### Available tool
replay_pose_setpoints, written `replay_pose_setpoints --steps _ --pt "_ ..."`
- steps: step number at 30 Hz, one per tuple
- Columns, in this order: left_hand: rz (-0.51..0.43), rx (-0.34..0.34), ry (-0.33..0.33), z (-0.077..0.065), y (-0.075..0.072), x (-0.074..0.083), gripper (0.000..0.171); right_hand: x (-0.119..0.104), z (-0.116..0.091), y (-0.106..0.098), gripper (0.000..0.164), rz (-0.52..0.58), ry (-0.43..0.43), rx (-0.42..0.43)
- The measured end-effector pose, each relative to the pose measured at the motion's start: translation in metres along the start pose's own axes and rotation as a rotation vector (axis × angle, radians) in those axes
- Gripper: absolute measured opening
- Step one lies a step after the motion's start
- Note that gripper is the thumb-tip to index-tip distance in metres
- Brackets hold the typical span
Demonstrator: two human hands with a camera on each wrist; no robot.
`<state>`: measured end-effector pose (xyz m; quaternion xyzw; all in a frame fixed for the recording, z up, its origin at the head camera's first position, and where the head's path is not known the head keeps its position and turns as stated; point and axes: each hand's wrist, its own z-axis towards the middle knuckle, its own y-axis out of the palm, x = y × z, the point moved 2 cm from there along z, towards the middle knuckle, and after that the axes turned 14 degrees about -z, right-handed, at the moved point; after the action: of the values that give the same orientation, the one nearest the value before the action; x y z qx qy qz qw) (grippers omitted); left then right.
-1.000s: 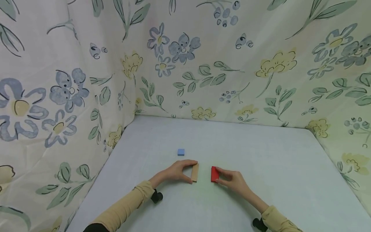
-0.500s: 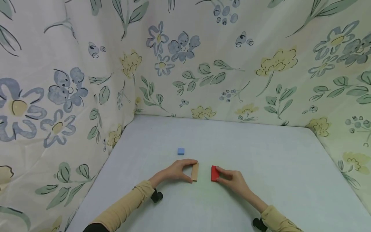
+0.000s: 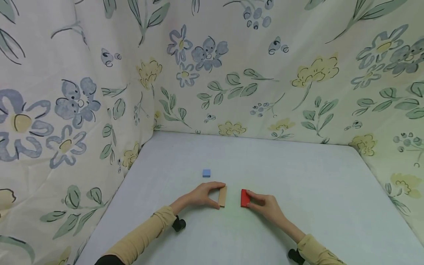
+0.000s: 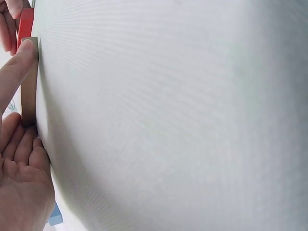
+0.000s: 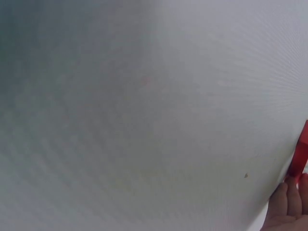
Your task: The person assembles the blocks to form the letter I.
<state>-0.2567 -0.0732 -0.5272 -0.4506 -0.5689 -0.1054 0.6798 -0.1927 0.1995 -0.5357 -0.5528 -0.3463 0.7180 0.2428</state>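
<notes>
In the head view a flat tan wooden block [image 3: 222,197] lies lengthwise on the white table, gripped at its two ends between the thumb and fingers of my left hand [image 3: 200,195]. The left wrist view shows the thumb on one end of this tan block [image 4: 29,91] and fingertips at the other. To its right, across a gap, my right hand [image 3: 267,207] pinches a red block [image 3: 245,198] between thumb and fingers, the hand coming from the right side. Only part of the red block [image 5: 299,156] shows at the right wrist view's edge, above curled fingers.
A small blue block [image 3: 207,173] sits on the table [image 3: 298,165] beyond my left hand. Floral cloth [image 3: 185,106] hangs along the table's back and sides. Dark wrist devices, such as the left one [image 3: 179,223], hang under both sleeves.
</notes>
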Motion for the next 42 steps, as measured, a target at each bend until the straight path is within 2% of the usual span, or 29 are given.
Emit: replay_pose_setpoints --steps 12,31,42 --pt "-0.005 0.012 0.004 0.0010 0.0024 -0.0023 0.080 0.0005 -0.0016 -0.0006 0.047 -0.006 0.009 -0.006" --pt "-0.008 0.078 0.001 0.0005 0.0060 -0.0031 0.080 -0.0005 -0.0013 -0.0010 0.047 -0.024 -0.005 0.017" --pt "-0.013 0.074 -0.005 -0.0002 0.0034 0.0015 0.079 -0.0028 -0.0017 -0.0023 0.047 -0.002 -0.010 0.009"
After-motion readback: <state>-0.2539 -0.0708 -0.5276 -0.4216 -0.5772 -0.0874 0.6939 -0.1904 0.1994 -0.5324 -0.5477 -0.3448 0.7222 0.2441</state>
